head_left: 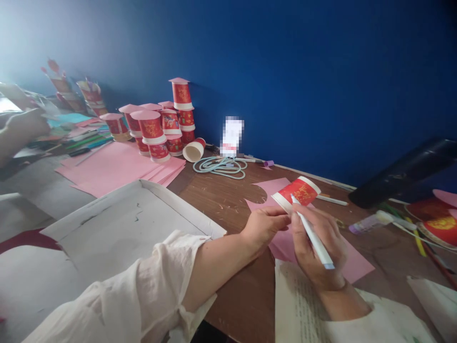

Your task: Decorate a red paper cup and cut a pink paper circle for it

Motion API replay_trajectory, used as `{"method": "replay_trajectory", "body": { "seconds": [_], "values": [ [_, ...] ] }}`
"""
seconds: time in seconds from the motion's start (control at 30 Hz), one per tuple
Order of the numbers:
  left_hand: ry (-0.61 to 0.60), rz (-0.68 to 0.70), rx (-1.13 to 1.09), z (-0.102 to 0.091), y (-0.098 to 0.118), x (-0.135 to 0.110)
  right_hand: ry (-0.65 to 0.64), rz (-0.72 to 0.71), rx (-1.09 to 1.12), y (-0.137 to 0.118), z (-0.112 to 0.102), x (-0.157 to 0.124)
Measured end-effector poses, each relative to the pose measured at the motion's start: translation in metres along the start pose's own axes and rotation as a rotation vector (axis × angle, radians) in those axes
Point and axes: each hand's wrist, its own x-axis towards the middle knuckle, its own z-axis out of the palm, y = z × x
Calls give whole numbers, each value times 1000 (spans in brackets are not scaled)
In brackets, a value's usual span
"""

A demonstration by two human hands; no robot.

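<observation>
A red paper cup [298,191] with gold print and white rims lies tilted on its side over pink paper. My left hand [266,226] pinches the cup at its near white rim. In my right hand [321,243] is a white marker pen [314,237] with a pale blue end, its tip at the cup's red side. Whether the tip touches the cup, I cannot tell. Beneath both hands lies a cut sheet of pink paper [357,264], partly covered by them.
Several red cups with pink paper tops stand stacked [152,127] at the back left, beside one tipped cup [194,150]. A phone [231,136], a coiled pale cable [219,166], a white tray-like box [107,228], pink sheets [121,166] and a black cylinder [403,174] surround me. Another person's hand [26,126] is far left.
</observation>
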Motion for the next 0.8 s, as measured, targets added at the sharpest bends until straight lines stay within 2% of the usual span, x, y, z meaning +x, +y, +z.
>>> {"method": "replay_trajectory", "body": {
  "seconds": [0.1,0.23,0.33,0.57,0.8],
  "values": [
    [-21,40,42,0,2,-1,8,23,-15,1,-1,-1],
    [-132,99,-12,4,8,-4,4,15,-17,-1,-2,-1],
    [-173,102,-35,5,9,-4,-1,-1,-18,-3,-4,-1],
    [-97,137,-97,1,3,3,8,21,21,-10,-5,-1],
    [-60,69,-178,3,15,-1,-21,101,48,-9,-3,-2]
  ]
}}
